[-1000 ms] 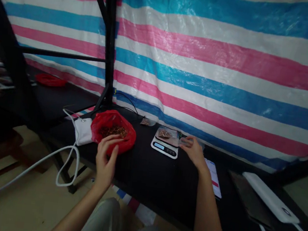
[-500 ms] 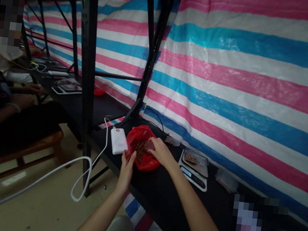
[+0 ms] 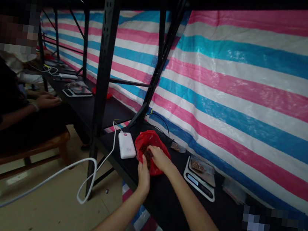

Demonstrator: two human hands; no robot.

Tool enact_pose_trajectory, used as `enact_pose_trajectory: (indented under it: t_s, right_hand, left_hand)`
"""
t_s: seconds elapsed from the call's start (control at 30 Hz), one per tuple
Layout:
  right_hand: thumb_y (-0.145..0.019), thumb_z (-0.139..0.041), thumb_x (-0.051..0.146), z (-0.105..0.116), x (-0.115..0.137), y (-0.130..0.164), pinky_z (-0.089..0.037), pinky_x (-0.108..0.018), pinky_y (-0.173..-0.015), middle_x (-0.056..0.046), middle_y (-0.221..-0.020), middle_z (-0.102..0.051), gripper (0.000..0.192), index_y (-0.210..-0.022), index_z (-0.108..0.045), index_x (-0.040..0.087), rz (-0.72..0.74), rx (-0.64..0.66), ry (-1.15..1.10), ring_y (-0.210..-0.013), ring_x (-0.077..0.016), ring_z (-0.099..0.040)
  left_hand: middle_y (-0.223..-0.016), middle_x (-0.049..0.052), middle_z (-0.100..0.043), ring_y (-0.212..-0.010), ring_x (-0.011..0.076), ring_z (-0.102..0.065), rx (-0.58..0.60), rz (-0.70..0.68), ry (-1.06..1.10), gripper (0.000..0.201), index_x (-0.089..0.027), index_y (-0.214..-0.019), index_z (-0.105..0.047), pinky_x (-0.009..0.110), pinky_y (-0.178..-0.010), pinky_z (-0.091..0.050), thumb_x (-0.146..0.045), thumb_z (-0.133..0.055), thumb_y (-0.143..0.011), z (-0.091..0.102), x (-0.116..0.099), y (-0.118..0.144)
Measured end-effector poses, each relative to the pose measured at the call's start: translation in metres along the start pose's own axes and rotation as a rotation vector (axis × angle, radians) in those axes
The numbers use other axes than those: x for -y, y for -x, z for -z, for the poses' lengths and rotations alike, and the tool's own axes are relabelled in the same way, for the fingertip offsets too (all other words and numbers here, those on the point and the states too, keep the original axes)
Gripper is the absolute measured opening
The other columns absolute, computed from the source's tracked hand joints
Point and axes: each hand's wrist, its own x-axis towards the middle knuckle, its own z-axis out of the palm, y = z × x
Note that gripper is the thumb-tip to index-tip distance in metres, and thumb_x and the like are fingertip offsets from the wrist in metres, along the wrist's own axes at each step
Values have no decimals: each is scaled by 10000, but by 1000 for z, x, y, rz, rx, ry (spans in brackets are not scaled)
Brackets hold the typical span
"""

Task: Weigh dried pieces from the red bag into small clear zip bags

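Starting at the far left, a seated co-worker's hand point(image 3: 46, 100) is seen resting on the neighbouring black shelf, well apart from the grip, with a second scale point(image 3: 77, 92) lying just behind it. A wooden stool point(image 3: 30, 149) is placed under this person. Nearer to the grip, a black upright post point(image 3: 103, 71) of the rack is standing between the two work places, and a white cable point(image 3: 51, 177) is hung down in a loop beside it. This cable is joined to a white power bank point(image 3: 127, 145), which is laid just left of the grip on the black shelf point(image 3: 160, 202).

The red plastic bag point(image 3: 153, 141) is found in the middle, directly at the grip, with dark brown pieces seen inside it. The left hand point(image 3: 144, 172) is placed at the near edge of the bag, with fingers bent on the plastic; whether the plastic is really pinched cannot be told. The right hand point(image 3: 160, 158) is put into the bag's mouth, and its fingers are curled over the contents; what is held, if anything, is hidden.

Just right of the grip, a small digital scale point(image 3: 199, 175) is set, with a clear packet of brown material on its plate. Behind the bag, a small filled packet point(image 3: 177, 147) is lying against the striped tarpaulin point(image 3: 245, 78). Farther right, clear empty bags point(image 3: 234, 189) are laid.
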Motion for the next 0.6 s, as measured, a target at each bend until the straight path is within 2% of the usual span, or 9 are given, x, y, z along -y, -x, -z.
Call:
enact_pose_trajectory:
  t_s: [0.07,0.17,0.3,0.43,0.53,0.6]
  right_hand:
    - [-672,-468,-42,-7,-6,-3,-440,-297,-822,-68,-979,-614,386,-984,-555,168,-6,-38,-178,-932,-172,-585]
    - [-634,-549,-2,-22,-15,-10,-484,-298,-773,-23,-863,-639,326,-908,-561,175,-36,-73,-566,-825,-155,-622]
    - [-586,-665,124,-37,-20,-10,-515,-332,-761,-13,-831,-648,305,-869,-567,178,-120,-181,-987,-776,-161,-645]
    - [-586,-712,218,-29,-23,9,-479,-374,-871,-54,-961,-663,358,-923,-596,187,-119,-319,-1114,-905,-190,-634]
    - [-610,-720,275,-13,-37,35,-460,-390,-911,-63,-1035,-656,388,-972,-600,205,-133,-487,-1109,-970,-205,-616]
    - [-627,-714,315,-2,-54,58,-454,-398,-921,-70,-1061,-651,408,-1003,-592,211,-173,-621,-1081,-981,-214,-613]
  left_hand:
    - [-1265,152,-516,-1202,243,-460,16,-18,5,632,-113,-1230,-466,352,-1025,-359,-581,-418,-808,-1,-3,2]
    - [-1285,153,-495,-1217,228,-445,-3,-75,-39,638,-104,-1242,-450,339,-1044,-335,-582,-370,-827,0,-9,1]
    - [-1419,110,-332,-1334,197,-251,-102,-183,-197,628,-145,-1336,-343,321,-1104,-210,-552,-303,-860,7,-14,4]
    - [-1506,57,-59,-1378,176,-42,-173,-262,-393,640,-187,-1419,-120,342,-1127,-59,-483,-306,-883,14,-19,28]
    - [-1508,33,43,-1378,183,33,-123,-515,-564,631,-221,-1426,-15,380,-1127,-21,-369,-333,-902,12,-25,58]
    - [-1506,39,17,-1380,210,-4,-39,-711,-672,624,-250,-1424,-51,418,-1125,-54,-284,-376,-892,5,-26,76]
